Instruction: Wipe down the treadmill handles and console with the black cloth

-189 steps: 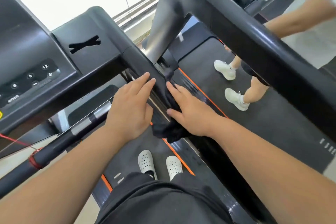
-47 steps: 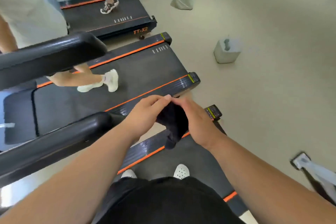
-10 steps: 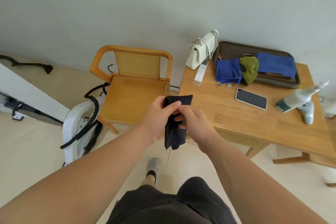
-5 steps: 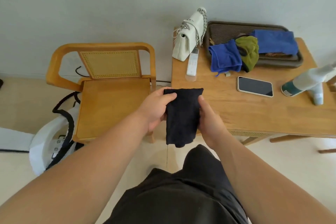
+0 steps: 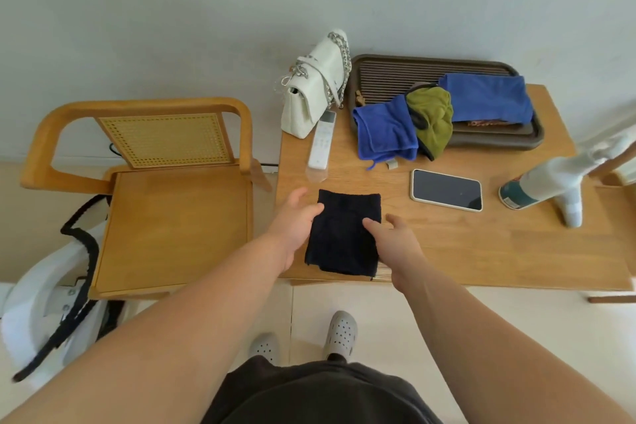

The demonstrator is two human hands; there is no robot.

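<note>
- Folded into a neat rectangle and flat on the worktop (image 5: 481,251), near its front left corner: the black cloth (image 5: 344,234).
- At its left edge, the left hand (image 5: 294,225) — fingers loose and spread, thumb just touching the fabric, gripping nothing.
- At its right edge, the right hand (image 5: 395,239), likewise slack and uncurled, thumb tip on the cloth, no pinch.
- No treadmill, handle or console anywhere in view, so no way to judge the wiping itself.
- Reads as either a cloth being put away or one about to be picked up — cannot tell which. If put away, only letting go remains. If being fetched, the whole wipe lies ahead.
- Against the wall, a dark slatted tray (image 5: 499,143). Holds one blue cloth (image 5: 488,98) inside, an olive-green cloth (image 5: 432,117) bunched mid-tray, and a second blue cloth (image 5: 383,129) spilling over the front rim onto the worktop.
- Left of the tray, a white handbag (image 5: 315,93), contents hidden.
- Loose nearby: a remote (image 5: 321,141), a phone (image 5: 445,189), a spray bottle (image 5: 550,179).
</note>
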